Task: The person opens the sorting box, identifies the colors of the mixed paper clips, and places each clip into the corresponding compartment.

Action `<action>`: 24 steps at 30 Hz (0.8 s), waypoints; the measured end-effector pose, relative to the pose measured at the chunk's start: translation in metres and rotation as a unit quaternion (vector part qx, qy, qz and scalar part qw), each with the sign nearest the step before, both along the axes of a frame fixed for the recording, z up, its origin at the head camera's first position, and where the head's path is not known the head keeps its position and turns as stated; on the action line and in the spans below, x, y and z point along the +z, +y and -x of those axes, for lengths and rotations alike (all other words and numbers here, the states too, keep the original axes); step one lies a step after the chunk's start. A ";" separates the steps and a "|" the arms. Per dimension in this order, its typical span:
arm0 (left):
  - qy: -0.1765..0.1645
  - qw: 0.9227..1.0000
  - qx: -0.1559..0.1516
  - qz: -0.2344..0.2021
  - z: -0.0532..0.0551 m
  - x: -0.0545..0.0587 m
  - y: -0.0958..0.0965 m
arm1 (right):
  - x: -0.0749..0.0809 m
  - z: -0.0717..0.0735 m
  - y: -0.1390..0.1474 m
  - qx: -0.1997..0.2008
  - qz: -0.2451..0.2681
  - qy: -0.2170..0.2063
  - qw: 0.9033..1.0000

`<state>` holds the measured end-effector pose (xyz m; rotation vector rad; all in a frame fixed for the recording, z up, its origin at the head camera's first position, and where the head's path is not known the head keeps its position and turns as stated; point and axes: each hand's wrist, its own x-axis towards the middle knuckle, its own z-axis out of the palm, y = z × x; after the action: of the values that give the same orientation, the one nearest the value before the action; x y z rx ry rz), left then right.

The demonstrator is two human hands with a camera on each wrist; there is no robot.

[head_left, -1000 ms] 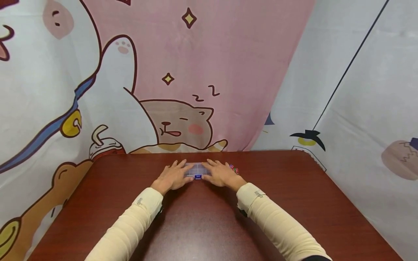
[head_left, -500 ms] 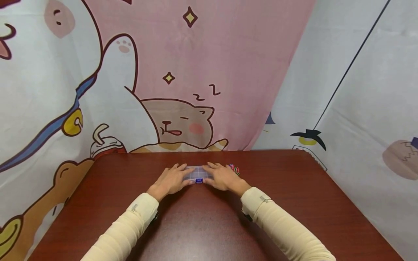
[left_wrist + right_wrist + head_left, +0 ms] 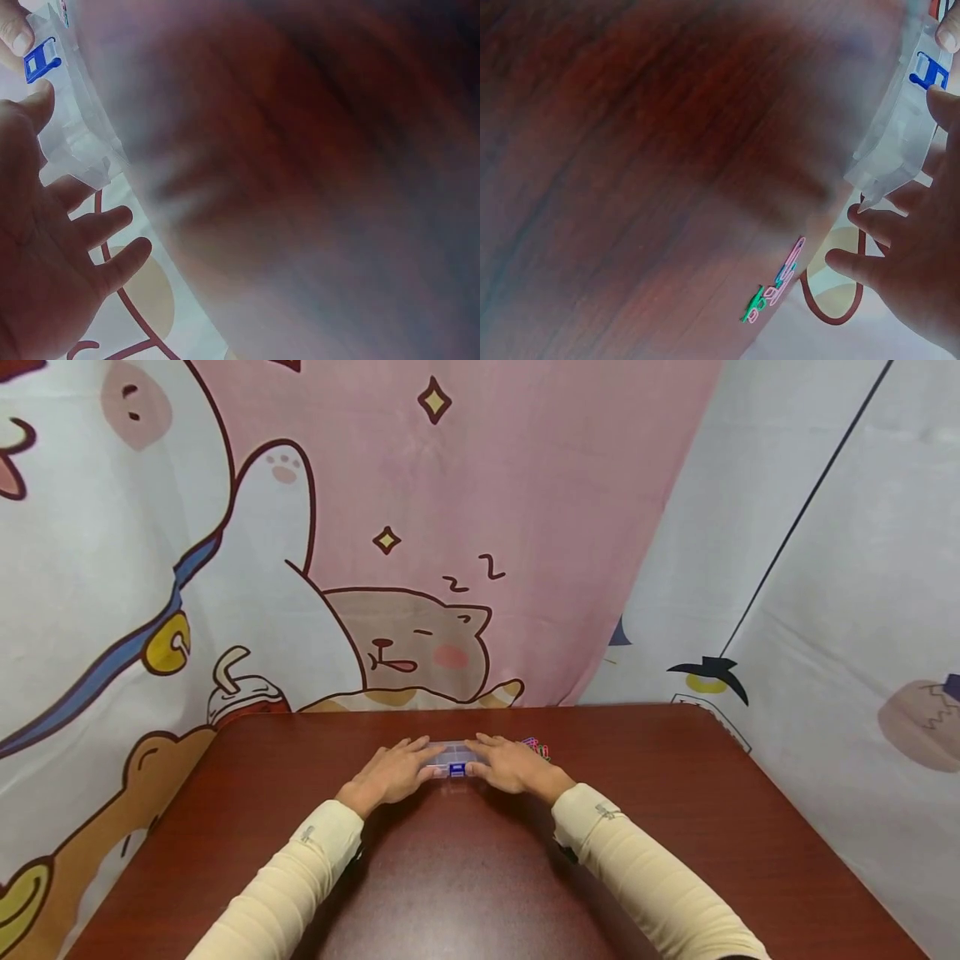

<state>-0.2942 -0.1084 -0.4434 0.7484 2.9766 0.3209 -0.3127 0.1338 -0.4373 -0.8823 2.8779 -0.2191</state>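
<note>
The clear plastic box [image 3: 452, 755] with its blue latch [image 3: 456, 768] had barely moved since a second earlier, lying on the table [image 3: 480, 877] at twelve o'clock. The left hand [image 3: 392, 772] and right hand [image 3: 512, 766] clasped its ends, fingers curved over it. Paper clips [image 3: 537, 747] lay at three o'clock.

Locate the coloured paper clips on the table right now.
In the head view, the paper clips lie on the table just beyond the right hand, right of the clear plastic box; the right wrist view shows them near the table's edge.
</note>
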 end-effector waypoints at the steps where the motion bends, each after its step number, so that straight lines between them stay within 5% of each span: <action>1: -0.002 1.000 0.000 0.000 0.000 0.000 0.000 | 0.001 0.000 0.000 0.001 -0.001 -0.003 1.000; 24: -0.011 1.000 -0.009 -0.020 0.007 0.004 0.000 | 0.002 0.002 -0.005 -0.004 0.013 0.016 1.000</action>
<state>-0.3007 -0.1083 -0.4396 0.7716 2.9497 0.3869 -0.3151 0.1284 -0.4350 -0.8873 2.9150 -0.2464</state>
